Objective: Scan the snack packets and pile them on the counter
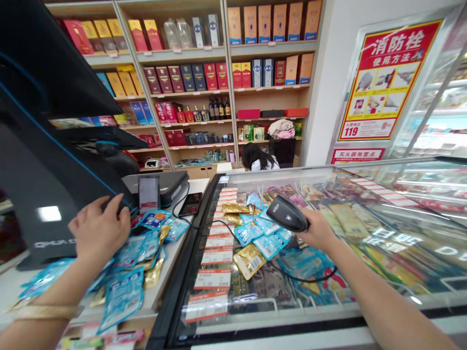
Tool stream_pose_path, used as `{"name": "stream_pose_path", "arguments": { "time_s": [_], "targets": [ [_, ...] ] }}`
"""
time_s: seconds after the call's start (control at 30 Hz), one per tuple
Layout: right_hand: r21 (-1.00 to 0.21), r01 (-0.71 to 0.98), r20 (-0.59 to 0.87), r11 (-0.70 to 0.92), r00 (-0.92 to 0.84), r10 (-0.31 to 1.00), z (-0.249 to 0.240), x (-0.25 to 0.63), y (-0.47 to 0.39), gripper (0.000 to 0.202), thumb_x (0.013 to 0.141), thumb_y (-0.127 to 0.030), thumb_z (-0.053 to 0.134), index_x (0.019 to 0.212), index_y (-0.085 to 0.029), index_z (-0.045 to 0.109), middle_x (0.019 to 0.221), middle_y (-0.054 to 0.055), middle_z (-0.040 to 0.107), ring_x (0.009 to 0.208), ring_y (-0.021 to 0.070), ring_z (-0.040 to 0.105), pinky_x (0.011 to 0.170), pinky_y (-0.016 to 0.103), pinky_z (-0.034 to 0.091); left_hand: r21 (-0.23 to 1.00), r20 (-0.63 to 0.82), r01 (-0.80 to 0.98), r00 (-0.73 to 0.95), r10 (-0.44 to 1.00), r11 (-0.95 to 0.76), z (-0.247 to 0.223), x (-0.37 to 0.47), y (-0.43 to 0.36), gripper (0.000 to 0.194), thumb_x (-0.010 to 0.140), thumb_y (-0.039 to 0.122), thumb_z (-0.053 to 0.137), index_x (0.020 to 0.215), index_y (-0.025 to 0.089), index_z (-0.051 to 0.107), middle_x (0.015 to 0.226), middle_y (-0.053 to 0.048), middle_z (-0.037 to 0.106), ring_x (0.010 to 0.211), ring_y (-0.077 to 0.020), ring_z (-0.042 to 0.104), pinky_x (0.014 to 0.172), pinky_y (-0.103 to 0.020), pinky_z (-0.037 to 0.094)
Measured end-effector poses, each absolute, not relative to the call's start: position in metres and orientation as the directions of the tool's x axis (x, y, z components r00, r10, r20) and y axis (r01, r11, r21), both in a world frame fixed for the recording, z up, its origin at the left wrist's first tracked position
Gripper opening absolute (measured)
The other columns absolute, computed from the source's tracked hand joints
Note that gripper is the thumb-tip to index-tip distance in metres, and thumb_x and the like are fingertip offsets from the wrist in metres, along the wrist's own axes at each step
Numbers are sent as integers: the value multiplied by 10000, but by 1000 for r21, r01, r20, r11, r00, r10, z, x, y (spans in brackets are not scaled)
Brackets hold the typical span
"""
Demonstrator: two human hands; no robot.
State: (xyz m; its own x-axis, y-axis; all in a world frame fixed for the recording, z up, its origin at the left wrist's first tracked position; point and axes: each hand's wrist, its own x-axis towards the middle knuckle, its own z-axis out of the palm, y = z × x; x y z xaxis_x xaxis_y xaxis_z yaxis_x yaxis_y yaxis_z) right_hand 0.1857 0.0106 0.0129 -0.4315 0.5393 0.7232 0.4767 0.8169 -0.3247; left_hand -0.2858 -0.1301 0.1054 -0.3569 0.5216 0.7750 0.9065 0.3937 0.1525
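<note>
My right hand (314, 232) grips a black barcode scanner (286, 214) above the glass-topped freezer, its head tilted left over the packets. Beneath the scanner, blue snack packets (269, 243) and gold packets (250, 261) lie in a loose pile on the glass. My left hand (102, 227) is open, fingers spread, over the counter beside the dark monitor stand (54, 194). More blue packets (124, 296) lie under and around that hand, mixed with a few gold ones (153, 273). Whether its fingertips touch anything is hidden.
The scanner's cable (207, 224) runs across the freezer edge (189, 253). A phone (190, 204) and a black box-like device (175, 187) sit at the counter's back. A person (260, 158) is low behind the freezer. Shelves (189, 54) of boxed bottles line the wall.
</note>
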Motion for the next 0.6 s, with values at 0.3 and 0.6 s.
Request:
{"name": "stream_pose_path", "arguments": {
  "time_s": [0.3, 0.6],
  "targets": [
    [-358, 465, 725, 809, -408, 555, 21, 186, 9, 213, 725, -260, 582, 921, -200, 643, 791, 61, 702, 695, 206, 648, 647, 275, 471, 300, 609, 949, -108, 786, -102, 63, -170, -70, 432, 801, 463, 488, 1091, 191, 657, 1095, -131, 682, 1017, -286, 642, 935, -408, 486],
    [-366, 433, 726, 824, -421, 544, 20, 184, 12, 199, 734, -285, 624, 908, -192, 646, 808, 63, 702, 716, 201, 642, 667, 275, 469, 92, 220, 992, -108, 969, 90, 29, -84, -51, 507, 735, 633, 557, 933, 202, 736, 1097, -190, 689, 1134, -410, 553, 917, -524, 393]
  ]
}}
